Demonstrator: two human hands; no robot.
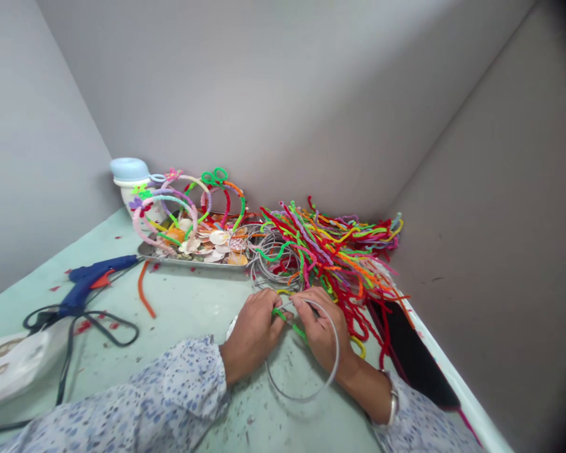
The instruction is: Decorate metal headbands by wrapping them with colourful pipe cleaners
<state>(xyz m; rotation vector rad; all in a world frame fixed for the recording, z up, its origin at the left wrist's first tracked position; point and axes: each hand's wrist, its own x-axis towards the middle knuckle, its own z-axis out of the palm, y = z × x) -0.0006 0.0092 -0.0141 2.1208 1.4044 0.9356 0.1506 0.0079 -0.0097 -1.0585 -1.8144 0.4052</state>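
Between my hands is a grey wire hoop, its loop hanging down toward me over the table. My left hand pinches the hoop's upper left part, where a green pipe cleaner is wound on the wire. Thumb and fingers of my right hand close on the hoop and the pipe cleaner just to the right. The green strand's loose part hangs between the two hands. Right behind them lie a coil of grey wire hoops and a heap of colourful pipe cleaners.
A metal tray holds shells, with several decorated hoops standing on it. Behind it is a white jar with a blue lid. A blue glue gun with black cord lies left, near a white packet. A black flat object lies right.
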